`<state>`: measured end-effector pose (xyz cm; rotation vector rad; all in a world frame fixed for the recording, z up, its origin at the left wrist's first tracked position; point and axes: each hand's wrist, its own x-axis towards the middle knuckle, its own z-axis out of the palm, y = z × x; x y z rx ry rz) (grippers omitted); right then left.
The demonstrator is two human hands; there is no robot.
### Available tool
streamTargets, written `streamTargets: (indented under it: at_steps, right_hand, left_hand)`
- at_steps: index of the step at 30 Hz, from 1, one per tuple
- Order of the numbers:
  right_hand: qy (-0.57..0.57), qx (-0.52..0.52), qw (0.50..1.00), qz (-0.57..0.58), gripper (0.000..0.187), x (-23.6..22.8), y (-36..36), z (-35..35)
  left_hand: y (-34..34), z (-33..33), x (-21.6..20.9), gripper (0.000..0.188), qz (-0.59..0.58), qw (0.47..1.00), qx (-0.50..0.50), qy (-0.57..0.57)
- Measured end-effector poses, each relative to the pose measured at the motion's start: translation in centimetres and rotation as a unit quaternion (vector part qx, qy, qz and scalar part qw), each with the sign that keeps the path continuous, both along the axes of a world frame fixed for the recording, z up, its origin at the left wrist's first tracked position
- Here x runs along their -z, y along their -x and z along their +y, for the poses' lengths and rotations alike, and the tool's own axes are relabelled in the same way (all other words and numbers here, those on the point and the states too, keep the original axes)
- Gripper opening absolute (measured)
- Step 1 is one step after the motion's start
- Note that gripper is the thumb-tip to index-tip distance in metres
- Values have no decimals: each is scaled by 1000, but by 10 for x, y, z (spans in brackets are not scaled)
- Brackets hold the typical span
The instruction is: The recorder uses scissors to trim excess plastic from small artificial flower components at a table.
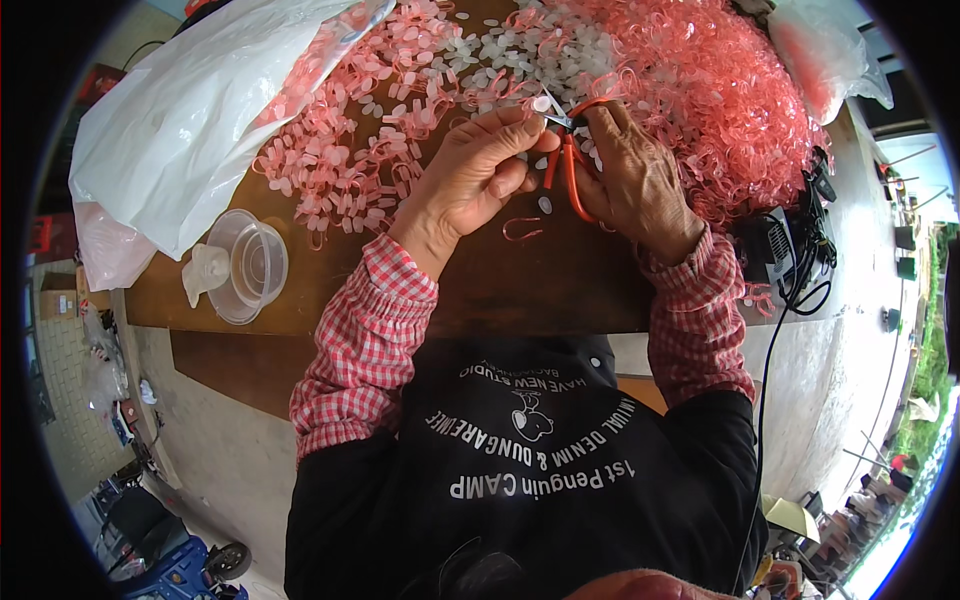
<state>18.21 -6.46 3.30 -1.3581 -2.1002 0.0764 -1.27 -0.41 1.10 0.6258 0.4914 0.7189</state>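
Over the brown table, my left hand [462, 175] is closed in a pinch, thumb against forefinger, on a small piece with a whitish oval end [541, 103]. My right hand [640, 175] grips scissors [571, 180] with orange-red handles. Their metal blades stand apart, right at the oval end beside my left fingertips. Most of the held piece is hidden by my fingers. A single pink looped plastic piece [521, 229] lies on the table just below my hands, and a loose whitish oval [545, 205] lies nearby.
A large heap of pink loops [700, 100] rises at the right, whitish ovals [580, 60] at the back middle, and pink pieces with pale ovals [350, 160] at the left. A white plastic bag [180, 120], a clear tub [262, 265] and a black-corded device [775, 245] flank them.
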Motion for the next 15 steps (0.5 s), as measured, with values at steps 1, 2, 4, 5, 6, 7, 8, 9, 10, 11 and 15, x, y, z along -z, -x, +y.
streamTargets:
  at_steps: [1, 2, 4, 5, 6, 7, 8, 9, 10, 11, 15]
  right_hand:
    - [1, 0, 1000, 0, 41, 0, 0, 0]
    - [15, 10, 1000, -6, 40, -1, 0, 0]
    - [30, 22, 999, -12, 39, 1, 0, 0]
    - [9, 25, 1000, -6, 37, 2, 1, 1]
    - [-11, 28, 1000, 0, 35, 3, 1, 1]
    - [-11, 28, 1000, -1, 35, 3, 2, 1]
    - [-8, 46, 999, -13, 32, 2, 4, 1]
    - [-4, 65, 998, -26, 30, 2, 5, 1]
    - [-4, 64, 998, -26, 30, 2, 5, 1]
    - [-9, 69, 997, -26, 26, 2, 5, 1]
    - [-9, 81, 996, -38, 20, 7, 4, 3]
  left_hand:
    - [0, 0, 0, 16, -8, 1000, 8, 11]
    - [0, -1, 0, 16, -8, 1000, 7, 12]
    - [-2, -2, -1, 16, 4, 1000, -4, -5]
    - [-2, -2, 0, 16, 4, 1000, -3, -4]
    - [-2, -2, 3, 16, 10, 1000, -10, -15]
    - [-2, -2, 4, 15, 16, 999, -17, -26]
    - [-2, -1, 4, 15, 15, 999, -18, -26]
    - [-2, -1, 4, 15, 18, 999, -24, -37]
    - [-2, -1, 4, 14, 22, 998, -30, -47]
    - [-3, -1, 3, 14, 21, 998, -31, -47]
    - [-2, 0, 1, 14, 31, 998, -40, -40]
